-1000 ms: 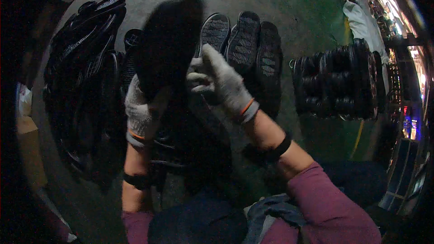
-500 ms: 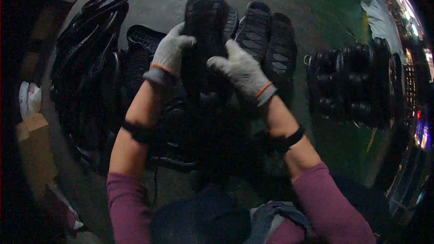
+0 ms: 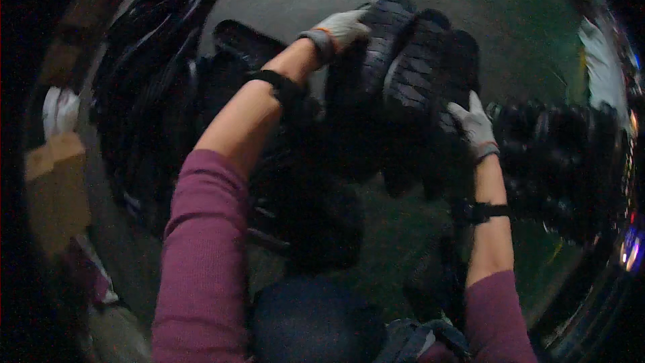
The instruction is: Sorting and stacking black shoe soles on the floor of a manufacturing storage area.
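Black shoe soles (image 3: 411, 74) with patterned treads stand side by side in a row, their rounded ends pointing away from me. My left hand (image 3: 344, 29), in a whitish knit glove, grips the far left edge of the row. Its fingers are somewhat blurred against the leftmost sole (image 3: 390, 30). At the row's right side, my gloved right hand (image 3: 473, 124) clasps the rightmost sole (image 3: 463, 60), one digit on its face and another along its outer edge. The lower parts of the soles sink into shadow.
Left of the row lie a dark sole-shaped piece (image 3: 245, 39) and a heap of long glossy black pieces (image 3: 158, 47). A cardboard box (image 3: 59, 178) stands at far left. Shiny black items (image 3: 557, 151) are stacked at right, near a pale sack (image 3: 600, 64).
The sole held up between both hands is now in the row's left part. My left hand has reached farther out and right; my right hand has moved to the row's right side.
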The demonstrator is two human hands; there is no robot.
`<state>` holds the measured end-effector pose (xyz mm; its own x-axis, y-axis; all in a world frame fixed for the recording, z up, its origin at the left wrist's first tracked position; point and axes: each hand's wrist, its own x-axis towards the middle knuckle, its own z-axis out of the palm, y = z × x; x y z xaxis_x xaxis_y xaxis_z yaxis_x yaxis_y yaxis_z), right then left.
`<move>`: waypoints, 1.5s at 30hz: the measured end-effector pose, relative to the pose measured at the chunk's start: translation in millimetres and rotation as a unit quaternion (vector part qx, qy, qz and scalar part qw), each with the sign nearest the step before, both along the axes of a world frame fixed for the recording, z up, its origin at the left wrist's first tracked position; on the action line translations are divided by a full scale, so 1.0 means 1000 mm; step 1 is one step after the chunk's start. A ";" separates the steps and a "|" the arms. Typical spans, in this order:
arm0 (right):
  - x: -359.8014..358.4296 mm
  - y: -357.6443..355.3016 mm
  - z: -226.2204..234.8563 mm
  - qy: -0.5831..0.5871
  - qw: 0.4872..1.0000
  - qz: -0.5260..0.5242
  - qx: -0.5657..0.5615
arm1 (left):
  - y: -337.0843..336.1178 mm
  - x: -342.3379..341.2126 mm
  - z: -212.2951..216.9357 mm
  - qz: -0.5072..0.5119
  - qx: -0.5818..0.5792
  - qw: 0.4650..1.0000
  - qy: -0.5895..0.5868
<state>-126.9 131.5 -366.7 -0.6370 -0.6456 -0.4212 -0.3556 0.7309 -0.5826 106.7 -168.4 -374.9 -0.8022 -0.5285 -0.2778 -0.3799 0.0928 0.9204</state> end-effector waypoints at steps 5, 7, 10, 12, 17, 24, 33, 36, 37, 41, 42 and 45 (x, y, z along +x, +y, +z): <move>-0.010 0.001 -0.012 -0.055 0.998 -0.025 -0.033 | 0.022 -0.004 0.003 0.081 -0.287 0.949 -0.104; -0.014 0.000 -0.014 -0.037 0.999 -0.025 0.008 | 0.020 0.011 0.001 0.073 -0.205 0.970 -0.110; -0.022 -0.006 -0.015 0.073 0.996 0.044 0.013 | 0.007 0.031 0.001 0.195 -0.313 0.928 0.052; -0.001 -0.019 0.002 0.138 0.989 -0.019 -0.043 | -0.005 0.076 0.003 0.264 -0.125 0.945 0.148; 0.046 -0.046 0.073 0.139 0.949 -0.002 -0.284 | 0.042 0.237 0.039 0.432 -0.374 0.807 -0.148; 0.239 -0.101 0.066 -0.360 0.857 0.107 -0.354 | 0.070 0.391 0.012 0.403 -0.208 0.824 -0.340; 0.326 -0.097 0.034 -0.005 0.857 0.421 -0.296 | 0.170 0.296 0.045 0.465 -0.115 0.877 -0.030; 0.328 -0.090 0.042 -0.321 0.884 0.238 -0.241 | 0.201 0.333 0.045 0.426 -0.324 0.844 0.039; 0.324 -0.084 0.043 -0.404 0.866 0.182 -0.232 | 0.201 0.378 0.039 0.399 -0.480 0.774 -0.102; 0.314 -0.078 0.080 -0.544 0.812 0.119 -0.175 | 0.236 0.508 0.029 0.338 -0.263 0.710 -0.559; 0.310 -0.074 0.093 -0.550 0.808 0.086 -0.191 | 0.241 0.517 0.033 0.281 -0.212 0.697 -0.625; 0.248 -0.067 0.068 -0.302 0.883 0.227 -0.280 | 0.231 0.523 0.038 0.152 -0.207 0.675 -0.691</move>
